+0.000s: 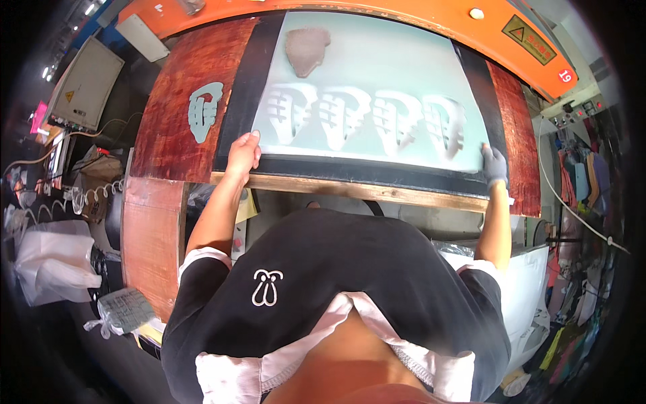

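A large pale green sheet (377,57) lies on a black board in front of me. Several white openwork shapes (336,114), like strappy shoe uppers, run in a row across its near half. Near its far left corner sits a grey-brown irregular piece (307,50). My bare left hand (243,156) is closed at the sheet's near left corner, thumb on its edge. At the near right corner, my right hand (495,165), in a grey glove, is closed on the sheet's edge; its fingers are partly hidden. A green openwork cutout (204,111) lies on the reddish board to the left.
An orange machine beam (431,15) with a warning plate crosses the far side. A wooden bar (363,191) edges the board nearest me. Reddish boards (158,145) flank it. At left stand a grey box (87,81) and plastic bags (54,256); coloured pieces hang at far right.
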A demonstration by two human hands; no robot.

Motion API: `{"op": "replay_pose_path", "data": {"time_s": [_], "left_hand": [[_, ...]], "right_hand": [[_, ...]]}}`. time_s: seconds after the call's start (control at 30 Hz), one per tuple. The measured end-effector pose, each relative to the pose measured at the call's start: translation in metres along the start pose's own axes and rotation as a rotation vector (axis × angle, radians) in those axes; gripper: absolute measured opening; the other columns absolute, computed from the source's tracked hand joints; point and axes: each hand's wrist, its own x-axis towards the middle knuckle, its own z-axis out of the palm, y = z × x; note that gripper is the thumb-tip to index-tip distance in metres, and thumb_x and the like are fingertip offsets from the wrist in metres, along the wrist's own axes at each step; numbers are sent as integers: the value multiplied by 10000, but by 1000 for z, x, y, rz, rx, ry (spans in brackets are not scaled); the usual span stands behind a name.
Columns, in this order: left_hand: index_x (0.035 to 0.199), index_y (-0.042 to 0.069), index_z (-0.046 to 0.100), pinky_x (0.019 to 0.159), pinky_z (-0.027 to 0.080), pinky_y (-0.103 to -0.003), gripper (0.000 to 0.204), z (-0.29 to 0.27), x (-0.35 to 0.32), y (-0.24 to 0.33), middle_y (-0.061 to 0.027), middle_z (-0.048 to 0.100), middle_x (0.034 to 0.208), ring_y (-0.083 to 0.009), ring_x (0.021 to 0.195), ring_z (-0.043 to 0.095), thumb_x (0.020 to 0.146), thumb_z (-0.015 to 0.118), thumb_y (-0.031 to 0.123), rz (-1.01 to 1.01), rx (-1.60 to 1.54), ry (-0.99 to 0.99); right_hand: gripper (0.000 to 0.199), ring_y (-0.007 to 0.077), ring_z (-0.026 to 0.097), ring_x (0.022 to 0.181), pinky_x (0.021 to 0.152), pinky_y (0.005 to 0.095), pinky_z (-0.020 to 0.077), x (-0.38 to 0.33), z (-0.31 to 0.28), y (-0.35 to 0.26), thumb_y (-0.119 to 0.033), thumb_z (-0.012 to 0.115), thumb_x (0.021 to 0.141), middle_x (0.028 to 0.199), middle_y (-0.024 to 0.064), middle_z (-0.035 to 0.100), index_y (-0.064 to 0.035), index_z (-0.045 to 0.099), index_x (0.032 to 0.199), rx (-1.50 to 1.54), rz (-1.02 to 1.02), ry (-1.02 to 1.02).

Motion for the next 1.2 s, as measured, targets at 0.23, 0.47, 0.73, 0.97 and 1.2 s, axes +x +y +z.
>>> {"op": "replay_pose_path", "data": {"time_s": [0.23, 0.47, 0.73, 0.97, 1.2], "left_hand": [[740, 125, 497, 388, 275, -209, 293, -9, -66, -31, 30, 445, 489, -58, 397, 361, 947, 469, 330, -198, 177, -120], [796, 111, 533, 398, 276, -200, 279, -19, -56, -34, 37, 434, 496, -50, 408, 355, 951, 464, 332, -266, 260, -258], [800, 94, 548, 424, 281, -193, 273, -22, -95, -38, 40, 427, 499, -42, 429, 353, 949, 472, 309, -147, 122, -290], [813, 74, 538, 458, 336, -199, 235, -16, -119, -89, 18, 497, 569, -57, 483, 429, 930, 510, 276, -156, 117, -192], [1021, 43, 587, 663, 465, -283, 304, -19, -77, -75, -78, 620, 792, -153, 729, 586, 873, 585, 308, 179, 474, 133]], "right_hand": [[325, 47, 373, 571, 518, 229, 323, -73, -23, 68, -325, 563, 886, 600, -70, 444, -48, 594, 718, 7, 62, -106], [269, 22, 330, 561, 488, 206, 267, -61, -21, 102, -278, 591, 873, 598, -93, 430, -88, 592, 682, 166, 186, -172], [271, 44, 394, 597, 546, 220, 347, -70, -37, 92, -314, 569, 892, 663, -73, 496, -69, 643, 802, 339, 196, -179], [350, 80, 428, 637, 586, 246, 367, -95, -52, 102, -359, 569, 867, 666, -9, 512, -16, 632, 849, -157, 128, -298], [370, 96, 455, 632, 578, 274, 391, -48, -27, 94, -342, 577, 859, 643, 19, 530, 20, 590, 778, -164, 52, -211]]}}
